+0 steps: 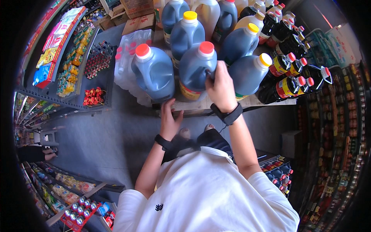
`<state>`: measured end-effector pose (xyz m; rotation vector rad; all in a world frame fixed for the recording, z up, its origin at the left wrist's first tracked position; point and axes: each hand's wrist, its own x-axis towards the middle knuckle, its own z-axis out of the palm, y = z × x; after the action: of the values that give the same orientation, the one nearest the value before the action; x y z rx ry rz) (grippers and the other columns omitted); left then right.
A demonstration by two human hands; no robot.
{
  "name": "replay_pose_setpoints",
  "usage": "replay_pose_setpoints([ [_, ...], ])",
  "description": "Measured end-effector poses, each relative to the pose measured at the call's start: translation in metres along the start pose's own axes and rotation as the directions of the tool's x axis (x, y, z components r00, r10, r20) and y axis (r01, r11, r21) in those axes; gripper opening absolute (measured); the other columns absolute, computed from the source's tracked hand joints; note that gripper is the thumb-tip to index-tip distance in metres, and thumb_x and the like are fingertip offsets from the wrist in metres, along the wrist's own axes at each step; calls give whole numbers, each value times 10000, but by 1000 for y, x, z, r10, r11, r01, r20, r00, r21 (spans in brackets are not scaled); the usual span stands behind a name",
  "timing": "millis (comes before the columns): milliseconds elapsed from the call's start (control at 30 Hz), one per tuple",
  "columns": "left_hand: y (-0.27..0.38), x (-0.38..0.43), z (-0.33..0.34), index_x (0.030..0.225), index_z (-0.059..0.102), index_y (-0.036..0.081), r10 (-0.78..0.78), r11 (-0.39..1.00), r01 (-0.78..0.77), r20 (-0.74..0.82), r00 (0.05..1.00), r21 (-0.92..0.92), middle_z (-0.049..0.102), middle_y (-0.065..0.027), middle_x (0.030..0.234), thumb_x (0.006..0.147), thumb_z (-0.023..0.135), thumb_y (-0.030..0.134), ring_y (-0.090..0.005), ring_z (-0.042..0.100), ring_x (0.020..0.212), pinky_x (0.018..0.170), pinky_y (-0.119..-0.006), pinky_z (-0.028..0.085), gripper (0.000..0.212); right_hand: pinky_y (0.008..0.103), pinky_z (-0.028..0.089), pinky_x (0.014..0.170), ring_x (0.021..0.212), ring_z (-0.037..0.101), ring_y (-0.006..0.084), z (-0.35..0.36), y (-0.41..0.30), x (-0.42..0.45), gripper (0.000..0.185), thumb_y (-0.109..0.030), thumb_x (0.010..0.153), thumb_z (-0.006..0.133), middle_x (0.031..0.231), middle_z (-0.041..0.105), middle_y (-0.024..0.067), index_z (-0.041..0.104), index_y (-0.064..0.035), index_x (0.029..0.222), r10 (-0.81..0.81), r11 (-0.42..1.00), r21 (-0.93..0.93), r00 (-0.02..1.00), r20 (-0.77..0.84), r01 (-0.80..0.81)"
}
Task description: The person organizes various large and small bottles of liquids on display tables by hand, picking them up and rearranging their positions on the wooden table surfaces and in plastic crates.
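Note:
My right hand (221,87) is closed around the handle of a large plastic jug (192,68) of dark liquid with a red cap. That jug stands upright at the front of a wooden stand (188,108). My left hand (169,119) has its fingers apart at the stand's front edge. Its fingertips are just below another red-capped jug (158,75); whether they touch it I cannot tell. Right of my right hand is a dark jug with a yellow cap (246,74). Another yellow-capped jug (187,36) stands behind the held one.
Black bottles (285,87) with red caps fill the stand's right end. Shrink-wrapped bottles (132,52) flank it on the left. A goods shelf (63,98) stands farther left, and packed shelving (333,130) lines the right. A person's legs (47,153) show at far left.

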<state>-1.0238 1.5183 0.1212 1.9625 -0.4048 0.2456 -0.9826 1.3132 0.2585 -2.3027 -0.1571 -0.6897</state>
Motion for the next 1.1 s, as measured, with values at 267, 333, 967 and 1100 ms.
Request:
replay_pose_setpoints([
  [267,7,24,4,1468,341,30,6,1000,-7,116,993,7,445,-177,1431,794,808,85,-312,522,1273,999,-396,489,822,398,508,898,1041,642,423,-25,29,24,468,-13,864,658,1071,653,291,528,56,1309,140,989,-60,989,52,-137],
  [333,7,42,12,1498,280,32,37,999,-35,117,992,-21,403,-193,1470,777,828,110,-325,485,1315,1041,-407,455,909,407,503,900,1080,619,436,-25,25,29,471,18,871,633,1098,638,295,500,42,1322,188,979,-98,979,81,-180],
  [967,11,76,44,1479,206,-7,55,991,-29,201,978,-131,448,-271,1415,755,845,191,-426,477,1298,1063,-427,409,986,411,465,987,1149,576,438,-61,-4,45,573,54,799,604,1205,616,272,460,31,1353,-60,997,-21,951,302,69],
  [1100,8,64,39,1457,233,-18,24,998,-13,222,975,-53,493,-286,1354,846,774,205,-428,500,1274,1060,-412,412,846,412,467,979,1130,582,445,-62,-4,43,560,55,803,613,1198,622,271,469,34,1343,-72,996,-31,950,303,85],
])
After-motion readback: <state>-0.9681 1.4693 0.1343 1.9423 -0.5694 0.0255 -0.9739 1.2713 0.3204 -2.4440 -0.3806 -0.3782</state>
